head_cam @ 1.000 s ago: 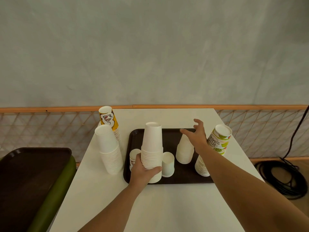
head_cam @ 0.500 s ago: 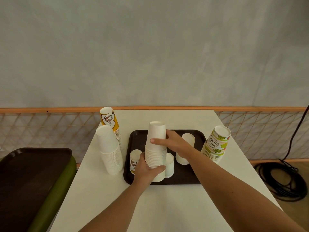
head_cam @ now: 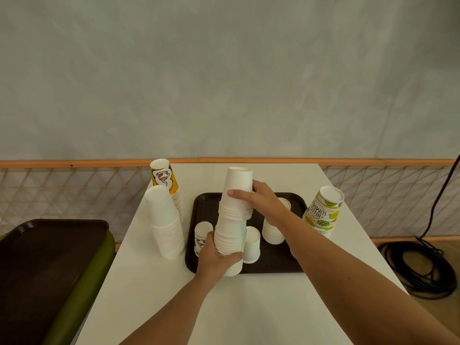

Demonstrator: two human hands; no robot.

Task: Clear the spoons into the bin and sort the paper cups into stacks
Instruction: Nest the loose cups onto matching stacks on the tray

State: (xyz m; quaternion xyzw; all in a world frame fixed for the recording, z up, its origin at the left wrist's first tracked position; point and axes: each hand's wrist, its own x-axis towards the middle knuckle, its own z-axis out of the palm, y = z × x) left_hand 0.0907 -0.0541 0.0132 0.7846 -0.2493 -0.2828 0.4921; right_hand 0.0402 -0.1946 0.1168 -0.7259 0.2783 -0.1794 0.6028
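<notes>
Your left hand (head_cam: 216, 258) grips the bottom of the tall white stack (head_cam: 234, 220) standing on the tray (head_cam: 273, 261), and your right hand (head_cam: 260, 201) wraps its upper cups. Three sorted stacks stand on the table (head_cam: 249, 307): plain white (head_cam: 165, 227), yellow print (head_cam: 166, 178), lime print (head_cam: 323, 212). Left on the tray: a printed cup (head_cam: 201, 232), a white cup (head_cam: 252, 244), a short stack (head_cam: 272, 235). No spoons in view, so that part looks done.

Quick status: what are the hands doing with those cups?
Left hand grips white cup stack low. Right hand grips its upper cups. Stack at brown tray front edge; single white cup beside it.
</notes>
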